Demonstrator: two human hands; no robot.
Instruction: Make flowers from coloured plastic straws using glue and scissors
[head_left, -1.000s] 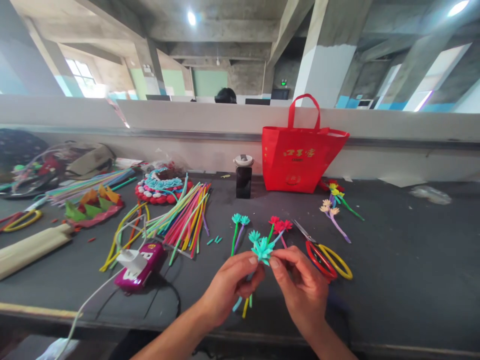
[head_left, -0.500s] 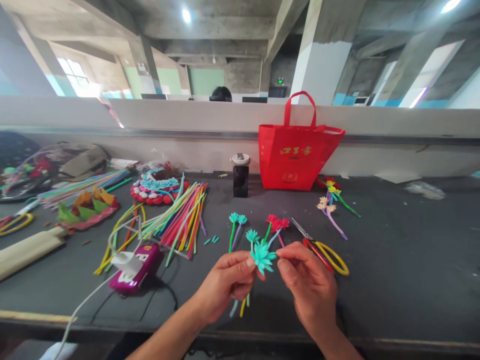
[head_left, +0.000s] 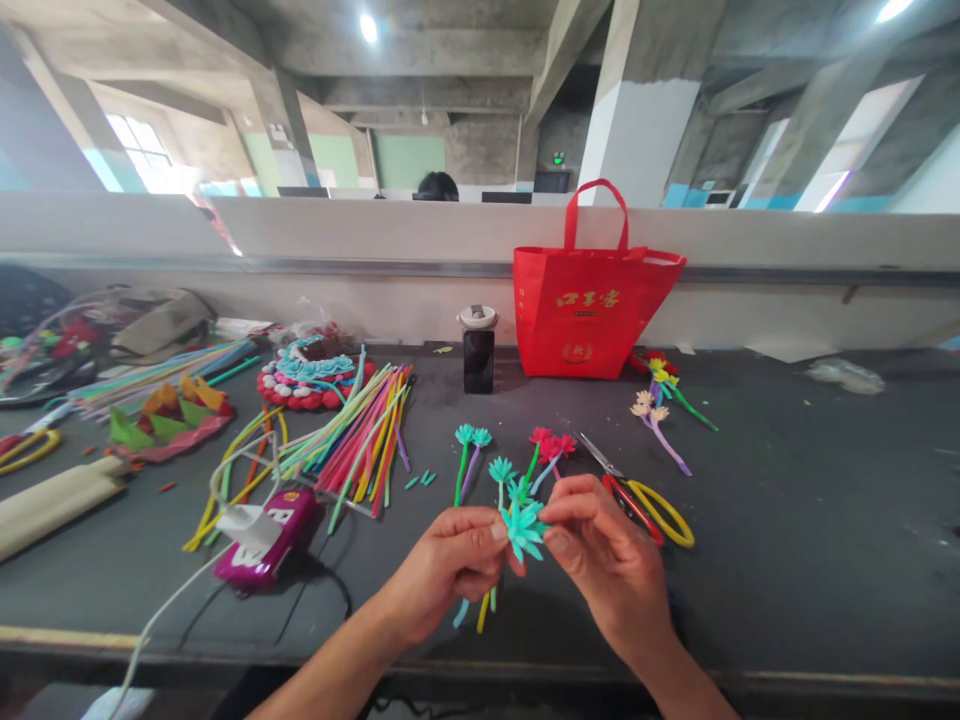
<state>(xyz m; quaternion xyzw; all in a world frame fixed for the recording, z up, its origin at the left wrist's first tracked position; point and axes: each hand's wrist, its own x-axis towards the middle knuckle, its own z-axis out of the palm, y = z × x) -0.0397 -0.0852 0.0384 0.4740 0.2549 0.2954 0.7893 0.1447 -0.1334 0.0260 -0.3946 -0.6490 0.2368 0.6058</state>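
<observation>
A turquoise flower (head_left: pixel 525 530) with pointed petals is pinched at its left side by my left hand (head_left: pixel 465 555). My right hand (head_left: pixel 604 550) has its thumb and forefinger closed on the right petals of the same flower. Just behind it lie other turquoise flowers (head_left: pixel 502 470), a pair of turquoise flowers on green and purple stems (head_left: pixel 473 436), and red flowers (head_left: pixel 553 443). Scissors with red and yellow handles (head_left: pixel 652 505) rest to the right of my right hand. Stem ends show below my hands.
Bundled coloured strips (head_left: pixel 371 435) lie left of centre, near a purple power strip (head_left: pixel 270 540) with a white plug and cable. A phone (head_left: pixel 478 362) leans on a cup; a red bag (head_left: pixel 596 315) stands behind. More flowers (head_left: pixel 660 430) lie right.
The fingers of my right hand have moved left and now touch the flower's petals. The flower has tilted slightly in my left hand's grasp. The view has shifted a little.
</observation>
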